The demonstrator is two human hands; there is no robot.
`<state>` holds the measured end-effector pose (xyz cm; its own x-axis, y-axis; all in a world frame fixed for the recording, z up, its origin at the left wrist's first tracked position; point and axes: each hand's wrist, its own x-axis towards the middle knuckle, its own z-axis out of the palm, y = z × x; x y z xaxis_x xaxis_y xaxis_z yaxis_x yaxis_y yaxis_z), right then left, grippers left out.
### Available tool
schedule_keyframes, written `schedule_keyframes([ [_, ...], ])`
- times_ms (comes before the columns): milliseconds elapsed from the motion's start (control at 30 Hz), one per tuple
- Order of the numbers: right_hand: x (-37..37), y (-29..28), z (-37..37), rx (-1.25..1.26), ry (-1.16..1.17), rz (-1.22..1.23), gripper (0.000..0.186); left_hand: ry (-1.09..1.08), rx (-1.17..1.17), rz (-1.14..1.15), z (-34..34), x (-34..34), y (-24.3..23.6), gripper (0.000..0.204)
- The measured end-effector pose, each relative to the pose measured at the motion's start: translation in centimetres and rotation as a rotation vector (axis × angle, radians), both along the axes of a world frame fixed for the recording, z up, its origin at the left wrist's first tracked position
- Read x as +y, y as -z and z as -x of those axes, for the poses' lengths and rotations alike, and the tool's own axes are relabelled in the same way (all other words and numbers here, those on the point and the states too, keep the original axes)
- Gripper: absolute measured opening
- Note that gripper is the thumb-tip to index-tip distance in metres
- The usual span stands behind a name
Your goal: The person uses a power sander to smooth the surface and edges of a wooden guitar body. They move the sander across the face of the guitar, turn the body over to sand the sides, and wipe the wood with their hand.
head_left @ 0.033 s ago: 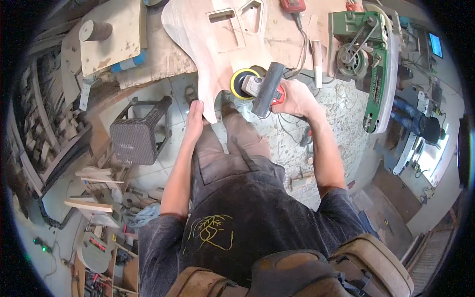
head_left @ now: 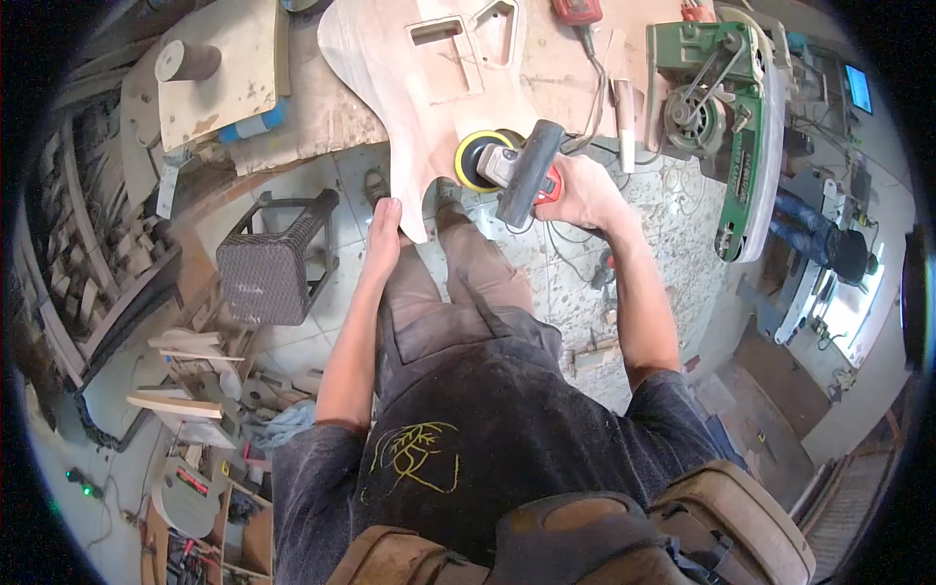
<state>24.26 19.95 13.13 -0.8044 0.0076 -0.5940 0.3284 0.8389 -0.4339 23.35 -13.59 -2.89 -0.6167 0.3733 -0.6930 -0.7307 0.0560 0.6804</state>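
An unfinished, pale wooden guitar body [head_left: 429, 88] lies on the workbench [head_left: 322, 122], its lower end hanging over the bench edge. My left hand [head_left: 383, 229] presses flat against the left side of that overhanging tip. My right hand [head_left: 585, 190] grips a power sander [head_left: 522, 171] with a dark body and a red part near my palm. Its round yellow pad [head_left: 480, 159] rests against the right edge of the guitar body. A cord runs from the sander up across the bench.
A green motor-driven machine [head_left: 731, 107] stands at the bench's right end. A dark woven stool [head_left: 278, 258] lies on the tiled floor to my left, with wood offcuts [head_left: 185, 390] beyond it. Another person [head_left: 829, 244] is at the far right. A red tool [head_left: 575, 10] lies on the bench.
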Motion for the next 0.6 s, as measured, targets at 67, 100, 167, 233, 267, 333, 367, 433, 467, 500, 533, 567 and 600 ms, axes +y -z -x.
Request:
schedule_keyframes([
  [67, 0.1, -0.3, 0.3, 0.001, 0.024, -0.016, 0.058, 0.029, 0.014, 0.007, 0.2, 0.1, -0.3, 0.051],
  [100, 0.1, -0.4, 0.4, 0.001, 0.046, -0.031, 0.057, 0.056, 0.028, 0.016, 0.3, 0.2, -0.4, 0.054],
  [167, 0.2, -0.4, 0.4, -0.008, 0.037, -0.034, 0.056, 0.056, 0.025, 0.016, 0.2, 0.1, -0.2, 0.055],
  [233, 0.4, -0.2, 0.1, -0.017, 0.028, -0.038, 0.055, 0.057, 0.022, 0.014, 0.3, 0.1, -0.2, 0.055],
  [267, 0.5, 0.1, -0.3, -0.012, 0.021, -0.020, 0.055, 0.061, 0.019, 0.013, 0.3, 0.1, -0.2, 0.056],
  [333, 0.5, 0.3, -0.6, -0.007, 0.014, -0.001, 0.055, 0.064, 0.016, 0.012, 0.3, 0.1, -0.3, 0.056],
  [367, 0.4, 0.3, -0.6, -0.007, 0.026, -0.009, 0.055, 0.029, 0.019, 0.005, 0.2, 0.2, -0.3, 0.053],
  [433, 0.5, 0.2, -0.6, -0.009, 0.039, -0.017, 0.055, -0.004, 0.020, -0.002, 0.1, 0.2, -0.3, 0.050],
  [467, 0.6, 0.2, -0.4, -0.009, 0.054, -0.015, 0.056, 0.003, 0.006, 0.001, 0.2, 0.1, -0.2, 0.050],
  [500, 0.6, 0.2, -0.4, -0.009, 0.069, -0.013, 0.056, 0.009, -0.007, 0.005, 0.2, 0.1, -0.2, 0.050],
  [533, 0.6, 0.1, -0.3, -0.009, 0.069, -0.013, 0.056, 0.009, -0.007, 0.006, 0.2, 0.0, -0.2, 0.050],
  [567, 0.5, -0.1, -0.3, -0.019, 0.070, -0.017, 0.057, 0.013, -0.004, 0.008, 0.2, 0.0, -0.2, 0.051],
  [600, 0.5, -0.2, -0.3, -0.029, 0.072, -0.022, 0.058, 0.016, -0.001, 0.010, 0.1, 0.0, -0.2, 0.051],
])
